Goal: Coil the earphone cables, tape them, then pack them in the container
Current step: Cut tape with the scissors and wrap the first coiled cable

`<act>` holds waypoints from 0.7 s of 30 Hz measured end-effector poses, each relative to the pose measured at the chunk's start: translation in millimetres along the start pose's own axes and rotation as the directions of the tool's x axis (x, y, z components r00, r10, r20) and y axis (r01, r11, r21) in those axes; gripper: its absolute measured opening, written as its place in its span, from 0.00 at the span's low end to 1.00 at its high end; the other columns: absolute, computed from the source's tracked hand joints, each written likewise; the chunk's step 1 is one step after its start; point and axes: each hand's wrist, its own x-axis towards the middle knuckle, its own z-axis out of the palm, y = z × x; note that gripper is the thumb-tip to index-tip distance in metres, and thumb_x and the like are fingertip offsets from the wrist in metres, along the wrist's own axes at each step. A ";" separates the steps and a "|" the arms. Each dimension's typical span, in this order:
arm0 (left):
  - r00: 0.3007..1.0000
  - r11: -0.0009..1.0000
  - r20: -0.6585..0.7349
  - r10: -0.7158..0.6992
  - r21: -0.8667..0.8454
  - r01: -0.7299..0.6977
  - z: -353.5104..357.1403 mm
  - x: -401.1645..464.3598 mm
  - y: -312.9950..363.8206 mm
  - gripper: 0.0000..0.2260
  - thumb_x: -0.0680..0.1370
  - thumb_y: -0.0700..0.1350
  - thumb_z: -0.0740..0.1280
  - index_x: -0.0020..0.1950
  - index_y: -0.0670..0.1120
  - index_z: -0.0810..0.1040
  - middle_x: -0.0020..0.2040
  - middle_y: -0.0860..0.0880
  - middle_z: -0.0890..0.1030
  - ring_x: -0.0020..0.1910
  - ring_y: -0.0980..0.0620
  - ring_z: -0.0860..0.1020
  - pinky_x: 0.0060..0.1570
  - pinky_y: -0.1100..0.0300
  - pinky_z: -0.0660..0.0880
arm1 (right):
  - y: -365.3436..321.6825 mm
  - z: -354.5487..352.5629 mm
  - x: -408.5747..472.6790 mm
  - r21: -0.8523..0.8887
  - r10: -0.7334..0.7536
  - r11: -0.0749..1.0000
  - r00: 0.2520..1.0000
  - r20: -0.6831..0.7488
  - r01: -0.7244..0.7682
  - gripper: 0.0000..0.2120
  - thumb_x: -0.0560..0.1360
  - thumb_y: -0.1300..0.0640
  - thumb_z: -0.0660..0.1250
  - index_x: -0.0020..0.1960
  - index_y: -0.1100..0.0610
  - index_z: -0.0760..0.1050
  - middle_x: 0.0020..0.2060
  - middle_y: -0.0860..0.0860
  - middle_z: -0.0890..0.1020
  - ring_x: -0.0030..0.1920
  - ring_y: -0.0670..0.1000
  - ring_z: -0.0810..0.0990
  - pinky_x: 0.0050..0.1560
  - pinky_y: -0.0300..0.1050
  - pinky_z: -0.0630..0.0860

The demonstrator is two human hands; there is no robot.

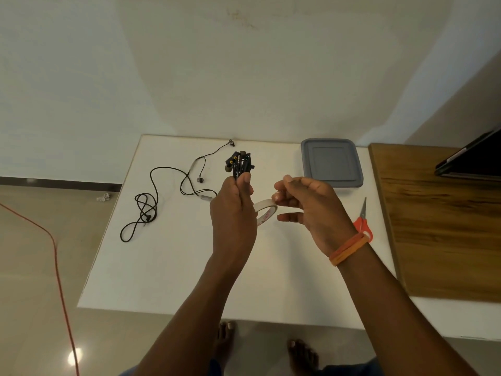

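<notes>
Far left there's an orange cord point(58, 270) snaking over the tiled floor, off the surface entirely. On the white surface point(168, 278), left part, a loose black earphone cable point(151, 198) lies uncoiled, tangled in loops at its near end and running back toward the far edge where one earbud sits close to the wall. Next over, the left hand point(233, 213) is raised above the middle of the surface, fingers point(245, 185) and thumb clenched round a coiled earphone bundle point(240, 164), so the black loops, buds and yellow-tipped plug stick out the top of the fist. Just right of that hand and partly hidden behind it is a white tape roll point(267, 211); can't really tell if it's resting on the surface or being held up. Then the right hand point(306, 204), orange wristband point(349, 248) on the wrist, held close to the left one, thumb and forefinger pinched together on what looks like a small pale bit of tape, though it's too small to be sure. Behind it near the far edge sits the grey container point(332, 162) with its lid on. Red-handled scissors point(363, 221) lie just right of the wrist, blades pointing away. Right of those a wooden board point(439, 221), with a dark laptop-like thing point(471, 158) at its far corner.
</notes>
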 end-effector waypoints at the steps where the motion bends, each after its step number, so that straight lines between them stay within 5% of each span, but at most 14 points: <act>1: 1.000 1.000 0.001 -0.001 0.001 0.001 0.1 0.0 0.2 0.17 0.84 0.53 0.52 0.40 0.48 0.70 0.31 0.53 0.72 0.32 0.50 0.73 0.35 0.52 0.72 | 0.5 -0.5 0.0 -0.010 -0.005 1.000 1.000 -0.003 0.005 0.09 0.76 0.53 0.67 0.50 0.59 0.80 0.42 0.54 0.85 0.46 0.54 0.84 0.45 0.48 0.83; 4: 1.000 1.000 0.016 0.010 0.006 -0.010 1.1 -0.8 -0.2 0.17 0.84 0.53 0.52 0.41 0.47 0.70 0.31 0.54 0.72 0.31 0.52 0.72 0.35 0.52 0.71 | 3.3 0.3 0.3 -0.068 -0.041 0.997 0.998 -0.047 0.037 0.08 0.72 0.57 0.73 0.49 0.58 0.81 0.43 0.54 0.85 0.44 0.53 0.84 0.43 0.46 0.83; 15: 0.996 0.991 0.075 0.057 0.115 -0.065 4.4 -0.3 -1.8 0.15 0.84 0.53 0.53 0.44 0.47 0.71 0.33 0.58 0.72 0.31 0.57 0.72 0.28 0.67 0.67 | 4.1 -5.0 -0.6 -0.004 -0.078 0.997 0.982 -0.172 0.078 0.07 0.76 0.57 0.68 0.51 0.57 0.82 0.41 0.52 0.86 0.44 0.51 0.84 0.40 0.44 0.83; 21: 0.994 0.981 0.066 0.084 0.169 -0.094 5.3 -3.4 -1.5 0.19 0.83 0.55 0.50 0.47 0.43 0.73 0.39 0.52 0.78 0.35 0.49 0.76 0.36 0.49 0.76 | 2.7 -1.0 -0.5 -0.119 -0.226 0.972 0.948 -0.223 0.204 0.03 0.76 0.56 0.69 0.47 0.53 0.81 0.40 0.48 0.85 0.43 0.49 0.84 0.43 0.45 0.83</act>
